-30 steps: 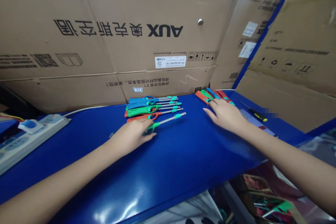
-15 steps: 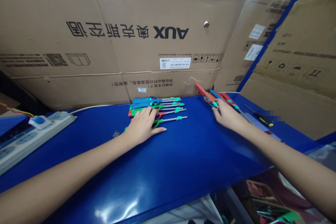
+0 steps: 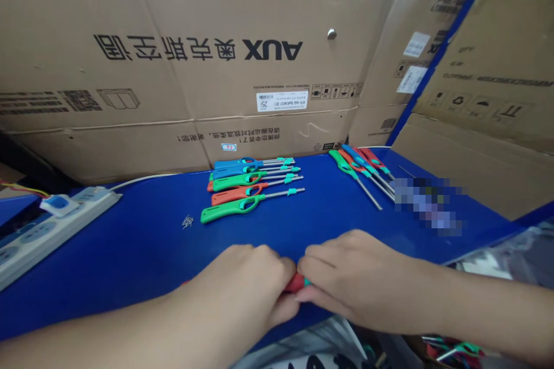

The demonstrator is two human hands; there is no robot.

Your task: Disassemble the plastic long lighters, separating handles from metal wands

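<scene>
Near the front edge of the blue table, my left hand (image 3: 255, 282) and my right hand (image 3: 346, 277) meet around a red lighter (image 3: 296, 283), a long-necked gas lighter. Only a small red and teal part shows between my fingers; the rest of it is covered. Both hands are closed on it. Beyond them lies a row of similar lighters in blue, green and orange, with a green lighter (image 3: 229, 209) nearest to me. At the back right, a second group fans out, including another green lighter (image 3: 343, 162) and red ones.
Printed cardboard (image 3: 173, 92) walls the back of the blue table (image 3: 142, 253). On the left runs a white power strip (image 3: 56, 228) with a plug. Small thin metal pieces (image 3: 187, 222) lie beside the row. More lighters (image 3: 459, 351) show below the table at right.
My right hand has brought the red lighter from the back right to the front middle. My left hand has left the row and now grips the lighter too.
</scene>
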